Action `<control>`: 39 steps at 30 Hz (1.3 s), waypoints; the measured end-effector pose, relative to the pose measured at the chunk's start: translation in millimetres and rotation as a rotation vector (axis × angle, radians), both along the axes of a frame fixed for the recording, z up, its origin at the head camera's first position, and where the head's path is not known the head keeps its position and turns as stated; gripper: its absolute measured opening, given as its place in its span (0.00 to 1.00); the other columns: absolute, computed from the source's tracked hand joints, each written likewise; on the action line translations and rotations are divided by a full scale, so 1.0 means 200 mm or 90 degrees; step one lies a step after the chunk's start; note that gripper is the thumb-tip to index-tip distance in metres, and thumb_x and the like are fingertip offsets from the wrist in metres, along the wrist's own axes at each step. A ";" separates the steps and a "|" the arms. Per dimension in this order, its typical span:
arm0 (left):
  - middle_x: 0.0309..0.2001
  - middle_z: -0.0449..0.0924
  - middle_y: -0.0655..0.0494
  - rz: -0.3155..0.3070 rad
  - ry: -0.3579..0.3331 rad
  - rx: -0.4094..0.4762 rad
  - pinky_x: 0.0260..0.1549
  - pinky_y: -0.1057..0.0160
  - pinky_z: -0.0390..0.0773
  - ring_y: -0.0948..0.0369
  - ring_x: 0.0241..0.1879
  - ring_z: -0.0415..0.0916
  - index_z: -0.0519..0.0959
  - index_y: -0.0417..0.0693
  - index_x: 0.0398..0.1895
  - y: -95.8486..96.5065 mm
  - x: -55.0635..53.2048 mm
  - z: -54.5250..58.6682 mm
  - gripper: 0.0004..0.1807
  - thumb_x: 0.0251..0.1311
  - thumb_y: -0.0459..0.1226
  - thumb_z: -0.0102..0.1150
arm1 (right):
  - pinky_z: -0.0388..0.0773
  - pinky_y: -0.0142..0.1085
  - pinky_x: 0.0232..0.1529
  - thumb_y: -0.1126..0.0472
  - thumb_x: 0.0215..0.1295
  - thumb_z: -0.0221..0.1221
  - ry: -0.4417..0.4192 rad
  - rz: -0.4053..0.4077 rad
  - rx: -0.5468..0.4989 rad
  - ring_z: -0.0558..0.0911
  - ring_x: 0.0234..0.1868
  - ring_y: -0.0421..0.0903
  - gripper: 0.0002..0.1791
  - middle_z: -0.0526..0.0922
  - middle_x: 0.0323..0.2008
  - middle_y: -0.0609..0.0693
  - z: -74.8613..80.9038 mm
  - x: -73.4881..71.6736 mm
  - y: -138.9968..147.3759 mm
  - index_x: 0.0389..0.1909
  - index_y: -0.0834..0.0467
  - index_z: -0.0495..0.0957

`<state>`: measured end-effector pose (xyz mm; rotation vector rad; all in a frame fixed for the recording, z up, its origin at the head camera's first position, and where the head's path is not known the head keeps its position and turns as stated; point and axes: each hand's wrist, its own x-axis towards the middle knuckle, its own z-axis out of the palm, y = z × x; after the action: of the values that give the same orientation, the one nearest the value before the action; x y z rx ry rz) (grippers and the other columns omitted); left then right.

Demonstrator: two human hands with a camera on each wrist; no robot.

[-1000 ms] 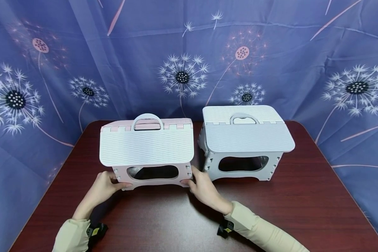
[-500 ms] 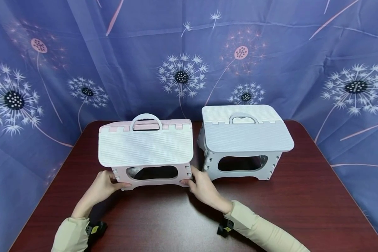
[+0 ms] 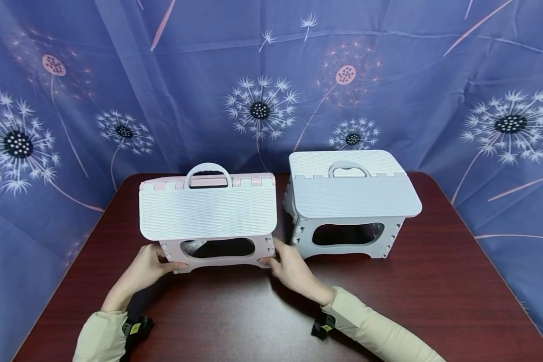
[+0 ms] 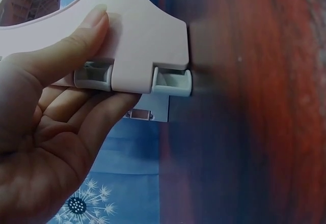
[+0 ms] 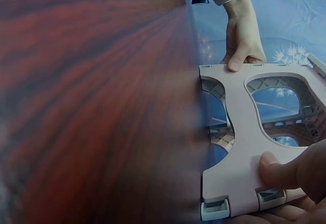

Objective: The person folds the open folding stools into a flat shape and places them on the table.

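A folding step stool [image 3: 208, 216] stands at the left of the table, its white front top panel sloping toward me and a pink panel behind. Its arched handle [image 3: 190, 173] sticks up along the hinge line. My left hand [image 3: 145, 269] grips the lower left corner of the front leg panel, thumb on the face and fingers behind, as the left wrist view confirms. At the lower right corner my right hand [image 3: 296, 269] pinches the same panel [image 5: 239, 142] likewise. Some fingers are hidden behind the legs.
A second, white and pale grey folding stool [image 3: 357, 201] stands unfolded to the right, close beside my right hand. The dark red wooden table [image 3: 235, 322] extends in front and to the right. A blue dandelion-print curtain [image 3: 185, 75] hangs behind it.
The left stool's top has tipped very slightly toward me. Both hands keep their grip on its lower corners, and the right stool stays in place.
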<state>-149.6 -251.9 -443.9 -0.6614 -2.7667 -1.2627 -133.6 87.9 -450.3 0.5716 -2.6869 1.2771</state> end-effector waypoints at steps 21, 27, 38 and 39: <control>0.25 0.85 0.54 -0.035 -0.019 0.030 0.19 0.71 0.72 0.76 0.22 0.71 0.84 0.40 0.28 -0.01 -0.02 -0.01 0.07 0.46 0.30 0.73 | 0.79 0.34 0.41 0.63 0.57 0.66 -0.010 0.009 -0.002 0.84 0.40 0.40 0.13 0.88 0.37 0.50 0.00 -0.01 0.00 0.44 0.57 0.79; 0.24 0.85 0.54 -0.036 -0.018 0.032 0.19 0.71 0.72 0.76 0.22 0.71 0.84 0.40 0.29 -0.01 -0.02 -0.02 0.07 0.46 0.29 0.73 | 0.79 0.35 0.41 0.62 0.57 0.66 -0.008 0.008 0.002 0.84 0.39 0.40 0.13 0.88 0.38 0.49 0.00 -0.01 0.00 0.43 0.57 0.79; 0.24 0.85 0.55 -0.038 -0.016 0.038 0.19 0.71 0.71 0.77 0.22 0.69 0.84 0.38 0.27 -0.01 -0.02 -0.01 0.06 0.46 0.28 0.72 | 0.79 0.36 0.41 0.63 0.57 0.66 -0.006 0.010 0.005 0.84 0.39 0.40 0.13 0.88 0.38 0.50 0.00 -0.01 0.00 0.43 0.57 0.80; 0.24 0.85 0.55 -0.038 -0.016 0.040 0.19 0.71 0.71 0.77 0.22 0.69 0.84 0.39 0.27 -0.01 -0.02 -0.01 0.05 0.46 0.28 0.72 | 0.79 0.37 0.41 0.63 0.57 0.66 -0.007 0.011 0.004 0.84 0.39 0.40 0.13 0.88 0.38 0.50 0.00 -0.01 0.00 0.43 0.57 0.80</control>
<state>-154.1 -254.0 -446.0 -0.7330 -2.7342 -1.3720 -135.5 87.9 -450.7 0.5914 -2.7010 1.2802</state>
